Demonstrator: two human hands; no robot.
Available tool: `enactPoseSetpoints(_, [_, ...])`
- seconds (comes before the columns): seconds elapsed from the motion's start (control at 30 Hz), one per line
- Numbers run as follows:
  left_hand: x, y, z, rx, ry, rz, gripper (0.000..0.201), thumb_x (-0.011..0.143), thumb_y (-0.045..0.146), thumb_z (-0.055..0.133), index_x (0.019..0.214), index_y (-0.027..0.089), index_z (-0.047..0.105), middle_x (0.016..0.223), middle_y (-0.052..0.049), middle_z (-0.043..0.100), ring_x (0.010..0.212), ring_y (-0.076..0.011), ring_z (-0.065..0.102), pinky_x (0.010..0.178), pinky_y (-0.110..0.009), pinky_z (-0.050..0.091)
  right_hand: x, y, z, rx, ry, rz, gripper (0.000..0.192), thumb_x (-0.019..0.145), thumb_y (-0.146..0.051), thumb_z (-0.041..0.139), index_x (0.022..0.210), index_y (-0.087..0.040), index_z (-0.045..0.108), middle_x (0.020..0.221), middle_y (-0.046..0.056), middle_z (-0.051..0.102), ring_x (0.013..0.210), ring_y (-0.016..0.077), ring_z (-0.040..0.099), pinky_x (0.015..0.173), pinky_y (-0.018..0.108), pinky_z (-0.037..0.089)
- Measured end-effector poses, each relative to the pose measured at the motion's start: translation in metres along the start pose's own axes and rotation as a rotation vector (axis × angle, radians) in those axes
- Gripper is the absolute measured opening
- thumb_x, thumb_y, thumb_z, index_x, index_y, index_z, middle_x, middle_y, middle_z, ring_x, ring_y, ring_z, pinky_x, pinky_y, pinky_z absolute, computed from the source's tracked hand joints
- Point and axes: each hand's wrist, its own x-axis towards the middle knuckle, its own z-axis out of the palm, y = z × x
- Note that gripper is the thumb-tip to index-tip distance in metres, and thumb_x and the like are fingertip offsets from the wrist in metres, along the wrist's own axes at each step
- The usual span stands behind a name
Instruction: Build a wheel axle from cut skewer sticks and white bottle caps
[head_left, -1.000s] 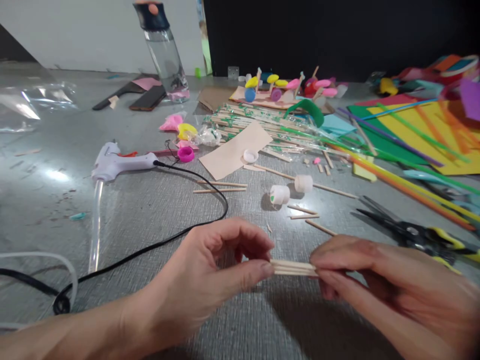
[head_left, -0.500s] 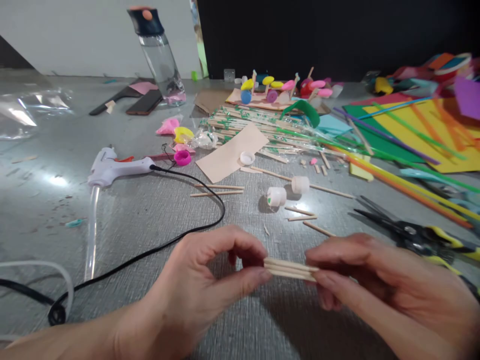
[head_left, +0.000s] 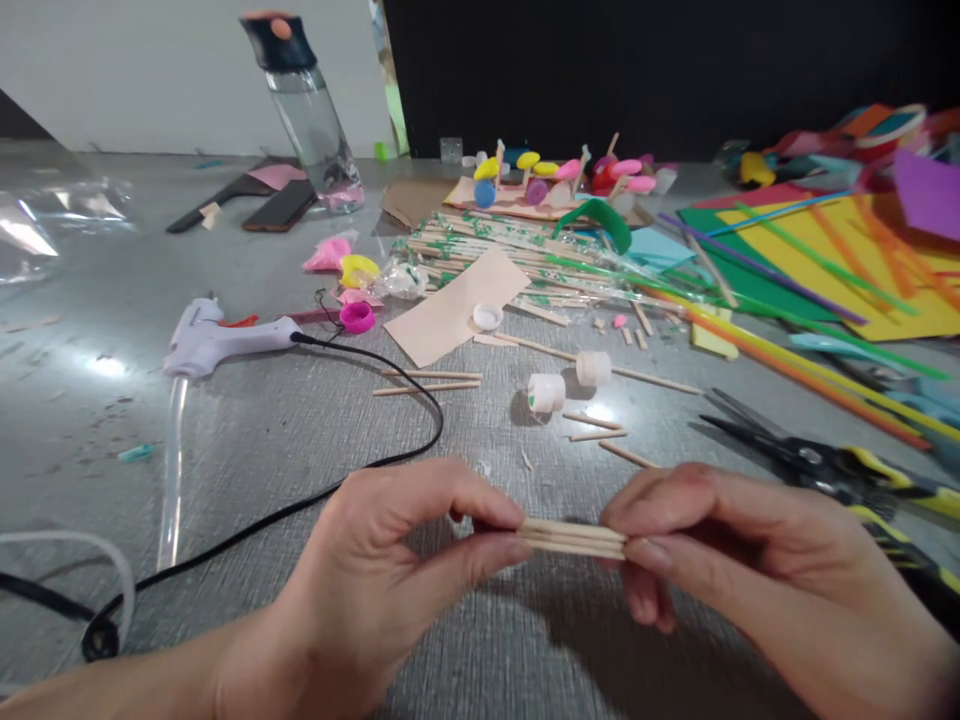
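step: aligning a small bundle of wooden sticks (head_left: 574, 538), held just above the counter (head_left: 300, 430) | hands: left hand (head_left: 397, 570) and right hand (head_left: 720, 560) each pinched on 1 end | next: likely needs flush ends, steady grip | writing: none legible

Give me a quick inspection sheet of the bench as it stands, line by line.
Surface: grey textured table, littered.
Job's things: small bundle of short wooden sticks, pinched at both ends.
Clutter: white glue gun, two white bottle caps, loose skewers, black scissors with yellow handles, coloured foam sheets, clear water bottle.
Grippers: left hand and right hand both closed on the bundle.
Cables: black cord from the glue gun.
Surroundings: dark wall behind.
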Motion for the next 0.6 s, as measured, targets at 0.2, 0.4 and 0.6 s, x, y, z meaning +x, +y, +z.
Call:
enactPoseSetpoints(0.2, [-0.001,-0.001,-0.004,0.086,-0.040,0.136,0.010,0.086,0.017,0.074,0.087,0.027,0.071,0.074,0.002,0.074,0.067,-0.0145,0.068,0.060,-0.026,0.053,-0.004,0.010,-0.008,0.261,-0.141,0.156,0.008,0.097,-0.024,0.067,0.093,-0.023,0.075,0.073,0.001,0.068,0.062,0.0080,0.065,0.055,0.011,0.055])
enactPoseSetpoints(0.4, [0.003,0.001,-0.004,0.172,-0.045,0.185,0.010,0.087,0.015,0.071,0.087,0.025,0.069,0.074,0.003,0.071,0.067,-0.0134,0.065,0.062,-0.026,0.050,0.002,0.008,-0.006,0.154,-0.120,0.133,0.011,0.096,-0.026,0.068,0.087,-0.021,0.072,0.071,-0.001,0.067,0.058,0.0066,0.062,0.054,0.011,0.053])
enactPoseSetpoints(0.6, [0.012,-0.001,0.002,0.258,-0.026,0.040,0.016,0.082,0.018,0.076,0.096,0.023,0.070,0.086,0.003,0.075,0.077,-0.0136,0.067,0.071,-0.025,0.051,0.008,0.002,-0.009,-0.630,0.106,-0.362,0.012,0.094,-0.014,0.063,0.093,-0.024,0.069,0.090,-0.002,0.072,0.078,0.0109,0.069,0.069,0.018,0.057])
